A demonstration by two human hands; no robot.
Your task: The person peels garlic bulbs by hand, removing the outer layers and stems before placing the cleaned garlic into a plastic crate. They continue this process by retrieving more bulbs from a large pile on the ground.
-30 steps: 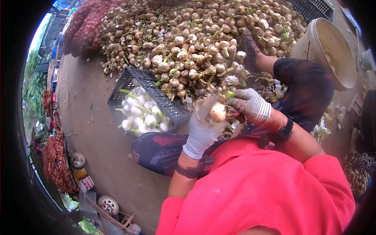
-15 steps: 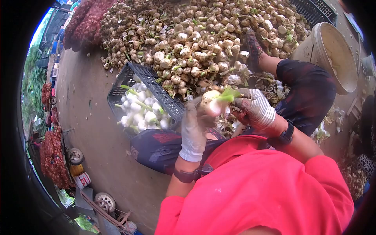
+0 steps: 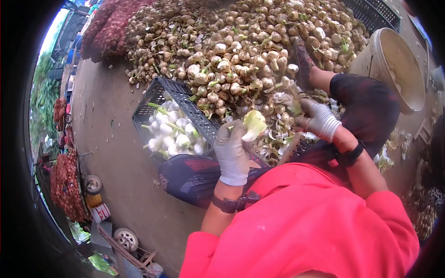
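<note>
My left hand (image 3: 231,147), in a white glove, is closed around a garlic bulb (image 3: 254,124). Pale yellow-green, loosened layers of the bulb stick out past the fingertips to the right. Off to the right, my gloved right hand (image 3: 320,119) is apart from the bulb, its thumb and fingers spread. A blurred greenish scrap of garlic skin (image 3: 295,107) shows beside its fingertips. Beyond my left hand stands a black plastic crate (image 3: 189,104) with clean white garlic bulbs (image 3: 169,129) in it. Below the hands, peeled skins (image 3: 274,141) litter the ground between my legs.
A large heap of unpeeled garlic (image 3: 241,55) spreads in front of me. A white bucket (image 3: 378,58) tilts at the right, with another black crate (image 3: 371,14) behind it. Red mesh sacks (image 3: 109,32) lie at the back left. A wheeled cart (image 3: 125,238) stands lower left.
My right hand has pulled away from the bulb to the right. My left hand keeps the bulb, whose green top now appears opened and stripped back.
</note>
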